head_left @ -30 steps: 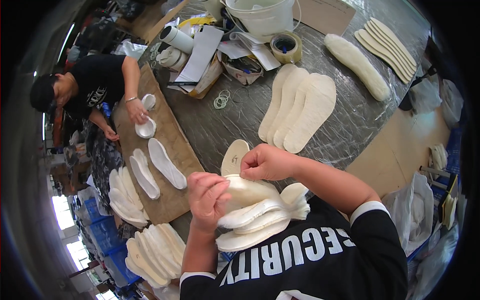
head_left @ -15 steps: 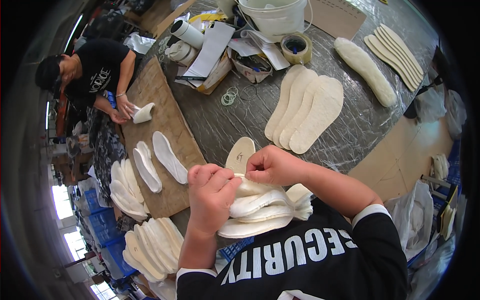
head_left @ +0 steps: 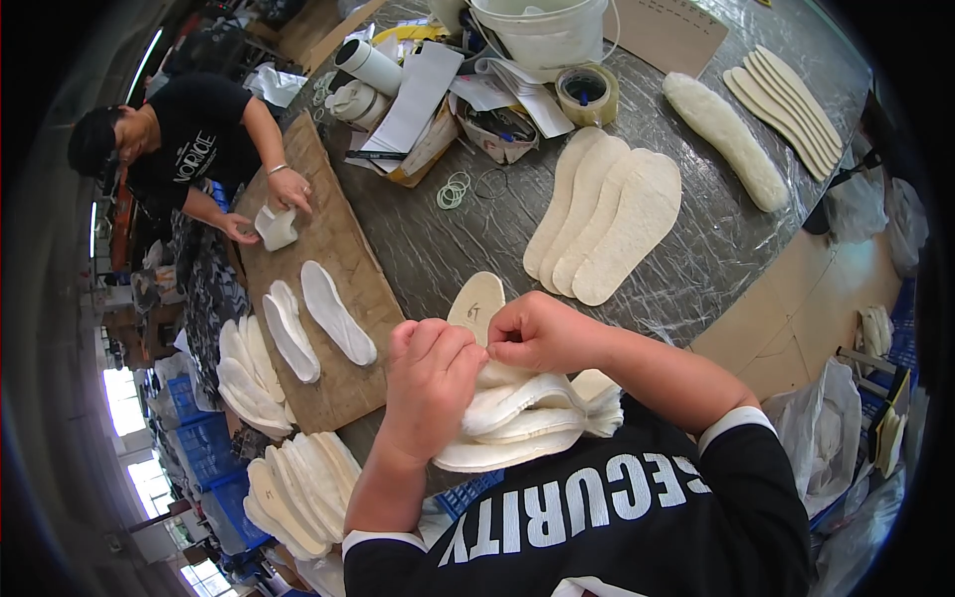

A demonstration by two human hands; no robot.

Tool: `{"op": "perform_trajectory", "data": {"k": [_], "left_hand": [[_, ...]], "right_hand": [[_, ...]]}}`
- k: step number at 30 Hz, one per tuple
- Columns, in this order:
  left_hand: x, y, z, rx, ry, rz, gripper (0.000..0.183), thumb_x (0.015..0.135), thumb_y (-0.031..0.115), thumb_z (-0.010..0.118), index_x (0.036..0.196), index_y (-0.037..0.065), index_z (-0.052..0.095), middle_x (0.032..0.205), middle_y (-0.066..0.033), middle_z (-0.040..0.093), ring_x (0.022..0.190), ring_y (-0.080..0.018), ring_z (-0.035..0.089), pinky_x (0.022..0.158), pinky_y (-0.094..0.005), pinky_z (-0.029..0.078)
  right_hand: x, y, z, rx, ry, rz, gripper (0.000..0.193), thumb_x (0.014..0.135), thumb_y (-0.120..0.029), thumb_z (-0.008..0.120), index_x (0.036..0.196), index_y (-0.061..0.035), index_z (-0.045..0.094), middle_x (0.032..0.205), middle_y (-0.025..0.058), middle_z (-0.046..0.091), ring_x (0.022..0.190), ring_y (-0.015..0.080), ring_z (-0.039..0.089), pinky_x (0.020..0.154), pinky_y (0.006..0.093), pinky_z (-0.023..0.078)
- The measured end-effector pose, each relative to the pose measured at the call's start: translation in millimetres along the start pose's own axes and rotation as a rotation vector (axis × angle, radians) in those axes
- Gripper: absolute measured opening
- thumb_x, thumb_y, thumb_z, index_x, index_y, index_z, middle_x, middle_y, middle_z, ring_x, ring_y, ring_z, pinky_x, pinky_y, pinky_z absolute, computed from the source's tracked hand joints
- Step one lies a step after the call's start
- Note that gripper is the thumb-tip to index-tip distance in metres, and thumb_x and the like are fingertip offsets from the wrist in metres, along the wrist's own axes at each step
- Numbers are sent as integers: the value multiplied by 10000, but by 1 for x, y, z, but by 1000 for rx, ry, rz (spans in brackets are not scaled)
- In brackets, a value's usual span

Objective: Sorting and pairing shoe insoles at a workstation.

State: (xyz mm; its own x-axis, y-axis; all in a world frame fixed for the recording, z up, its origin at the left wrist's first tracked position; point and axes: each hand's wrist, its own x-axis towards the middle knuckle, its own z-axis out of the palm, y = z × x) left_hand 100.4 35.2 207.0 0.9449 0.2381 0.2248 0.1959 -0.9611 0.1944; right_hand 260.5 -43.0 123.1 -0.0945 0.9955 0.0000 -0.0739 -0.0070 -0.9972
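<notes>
Both hands meet at the near edge of the table, their fingertips almost touching. My left hand (head_left: 433, 383) is closed, its thumb and fingers pinching the edge of a fleece insole (head_left: 502, 374). Opposite it, my right hand (head_left: 542, 333) pinches the same edge with thumb and forefinger. The exact spot in the fingertips is mostly hidden. A flat cream insole (head_left: 477, 298) with a handwritten mark sticks out beyond the hands. Below them, a stack of fluffy white insoles (head_left: 522, 428) lies against my body, some with curled edges.
Four-sided brown board (head_left: 343, 269) holds two white insoles (head_left: 338, 313). A co-worker (head_left: 199, 139) handles a folded white piece there. Piled insoles (head_left: 303, 493) stand at lower left. Flat insoles (head_left: 607, 214), a tape roll (head_left: 587, 95) and a white bucket (head_left: 542, 35) occupy the table.
My left hand has shifted slightly up and right, closing in on my right fingertips. The co-worker's hands have moved apart around the folded white piece.
</notes>
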Motion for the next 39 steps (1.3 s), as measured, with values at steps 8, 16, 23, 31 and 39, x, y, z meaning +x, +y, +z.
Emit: {"op": "perform_trajectory", "data": {"k": [8, 16, 23, 31, 39], "left_hand": [[-10, -6, 10, 104, -52, 100, 175, 695, 83, 660, 833, 86, 553, 900, -29, 550, 879, -229, 523, 815, -399, 363], [-10, -8, 8, 118, 27, 181, 141, 678, 74, 660, 788, 104, 578, 904, 3, 613, 804, -179, 527, 770, -354, 363], [-10, -9, 10, 38, -10, 220, 166, 632, 53, 645, 744, 113, 537, 851, -2, 610, 740, -177, 522, 741, -343, 370], [-10, -3, 11, -67, -61, 230, 191, 632, 38, 626, 712, 102, 465, 801, -32, 549, 719, -214, 499, 750, -371, 392], [-19, -8, 13, -95, 1, 54, 206, 681, -15, 616, 737, 103, 456, 828, -45, 534, 792, -246, 517, 947, -508, 384]], "right_hand": [[0, 5, 5, -100, 49, -68, 154, 810, -100, 628, 722, 24, 612, 588, 50, 538, 542, 97, 462, 506, 279, 397], [0, 8, 2, -6, 68, 124, 161, 828, -130, 631, 760, 15, 634, 592, 47, 550, 552, 89, 449, 515, 277, 398], [2, 2, -3, 52, 32, 53, 159, 831, -128, 640, 771, 19, 640, 608, 67, 572, 562, 107, 496, 534, 287, 429], [10, 4, -2, -228, 27, 68, 117, 729, -110, 644, 750, 2, 670, 636, 147, 622, 560, 217, 592, 576, 329, 485], [4, 32, 29, 198, 129, 133, 155, 880, -143, 626, 865, 2, 677, 729, 20, 647, 668, 60, 537, 620, 243, 454]]}}
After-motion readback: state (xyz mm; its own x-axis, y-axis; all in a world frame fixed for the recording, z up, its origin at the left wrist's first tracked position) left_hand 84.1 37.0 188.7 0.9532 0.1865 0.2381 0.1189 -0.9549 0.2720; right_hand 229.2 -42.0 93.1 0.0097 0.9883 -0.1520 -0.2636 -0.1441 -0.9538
